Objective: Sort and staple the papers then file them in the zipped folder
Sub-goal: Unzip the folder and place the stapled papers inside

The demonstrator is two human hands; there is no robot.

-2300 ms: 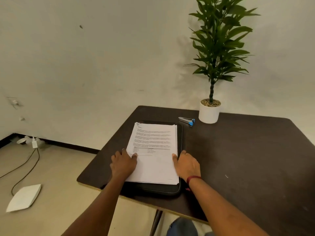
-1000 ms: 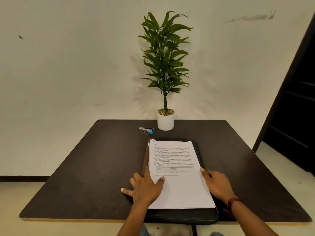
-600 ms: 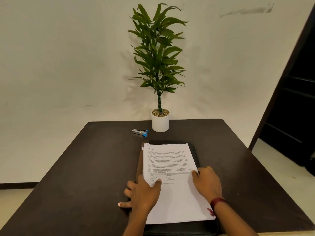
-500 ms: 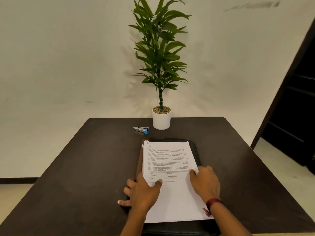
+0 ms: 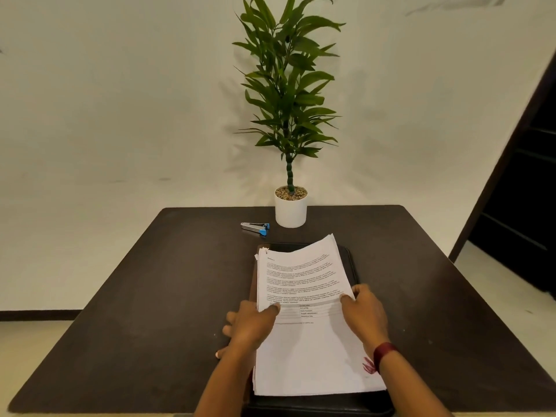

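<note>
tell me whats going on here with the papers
A person at a dark table is going through papers stacked on a black folder. The right hand pinches the right edge of the top sheets and lifts them, while the left hand pins the left edge with its thumb, fingers spread beside the stack. The stapler lies untouched near the plant pot.

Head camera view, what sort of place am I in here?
Probably a plain office or study room: dark table with printed papers on a black folder, a stapler and a potted plant.
</note>
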